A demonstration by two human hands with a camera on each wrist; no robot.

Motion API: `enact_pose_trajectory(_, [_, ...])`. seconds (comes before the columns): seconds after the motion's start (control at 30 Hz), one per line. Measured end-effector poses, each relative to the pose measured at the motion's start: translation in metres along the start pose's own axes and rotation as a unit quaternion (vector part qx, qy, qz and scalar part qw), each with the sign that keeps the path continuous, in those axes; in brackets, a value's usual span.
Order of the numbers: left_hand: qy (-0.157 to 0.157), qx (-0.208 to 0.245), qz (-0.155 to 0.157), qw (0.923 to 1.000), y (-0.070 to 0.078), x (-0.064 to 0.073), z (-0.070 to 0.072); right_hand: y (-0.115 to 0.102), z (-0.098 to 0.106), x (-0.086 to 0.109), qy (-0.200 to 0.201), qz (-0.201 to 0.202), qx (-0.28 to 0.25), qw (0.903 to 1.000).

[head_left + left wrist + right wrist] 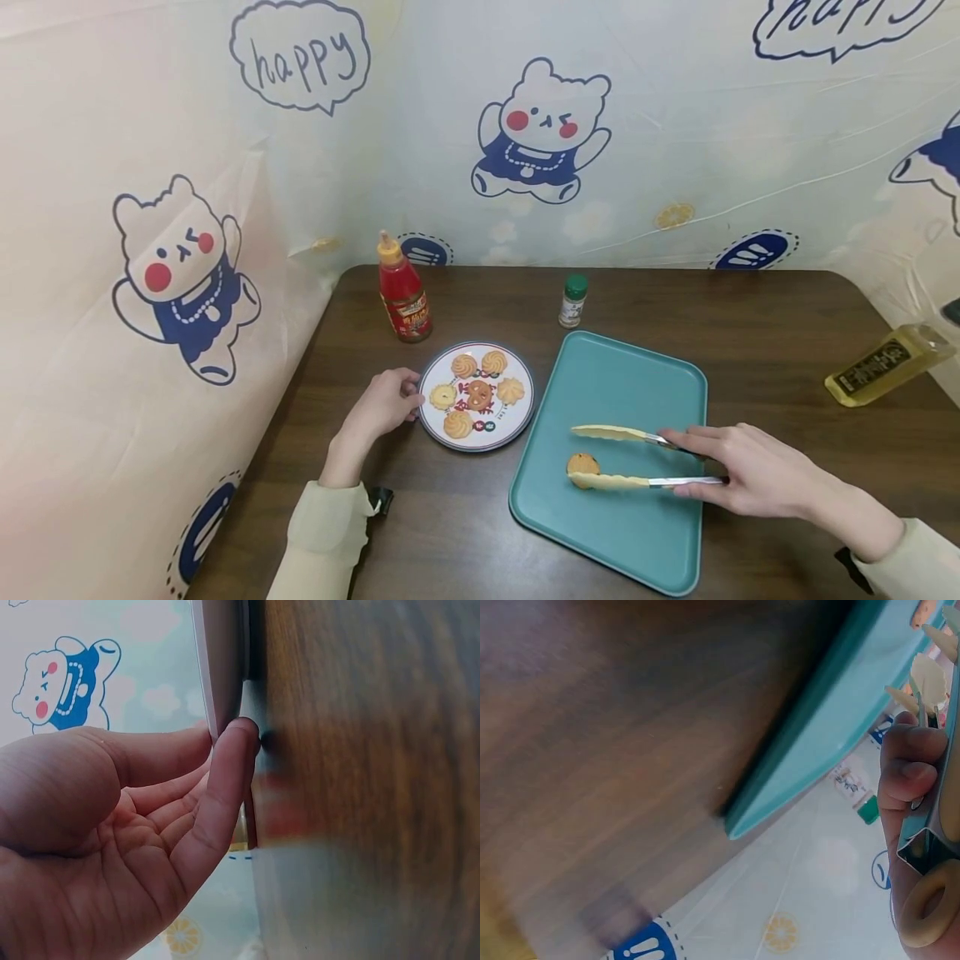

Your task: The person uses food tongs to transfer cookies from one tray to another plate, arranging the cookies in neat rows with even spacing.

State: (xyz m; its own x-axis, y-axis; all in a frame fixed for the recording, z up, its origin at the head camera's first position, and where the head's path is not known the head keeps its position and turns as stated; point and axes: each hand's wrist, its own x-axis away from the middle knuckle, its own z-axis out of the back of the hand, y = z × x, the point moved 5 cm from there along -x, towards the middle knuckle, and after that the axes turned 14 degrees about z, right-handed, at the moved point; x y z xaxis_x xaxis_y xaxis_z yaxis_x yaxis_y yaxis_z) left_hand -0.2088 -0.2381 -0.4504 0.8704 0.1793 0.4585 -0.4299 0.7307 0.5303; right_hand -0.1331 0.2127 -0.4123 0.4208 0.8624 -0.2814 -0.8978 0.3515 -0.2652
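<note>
My left hand (pixel 382 406) pinches the left rim of a round white plate (pixel 501 432), thumb on top and a finger underneath in the left wrist view. Several cookies lie on the plate, one of them a pretzel-shaped cookie (pixel 480 396) at the centre. In my right hand (pixel 761 471) is a pair of tongs (pixel 671 482) with cream, wavy-edged tips, spread apart above the teal tray (pixel 630 533). A round brown cookie (pixel 582 465) lies on the tray between the tips, the nearer tip overlapping its lower edge. The tongs' ring end (pixel 911 922) shows in the right wrist view.
Behind the plate stands a red sauce bottle (pixel 408 304) with a yellow cap. A small green-capped spice jar (pixel 572 304) is just beyond the tray's far edge. To the right is a bottle of yellow oil (pixel 881 367). A printed curtain (pixel 420 167) surrounds the wooden table (pixel 442 517).
</note>
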Motion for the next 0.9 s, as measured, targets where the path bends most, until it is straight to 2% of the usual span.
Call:
enact_pose_trajectory(0.57, [0.006,-0.008,-0.009,0.9999,0.000,0.000,0.000,0.001,-0.013,0.013,-0.004,-0.008,-0.020,0.9998])
enact_pose_trajectory(0.9, [0.008,-0.007,-0.010,0.9999,-0.001,0.001,0.001,0.003,-0.012,0.009,0.002,0.002,-0.024,0.9997])
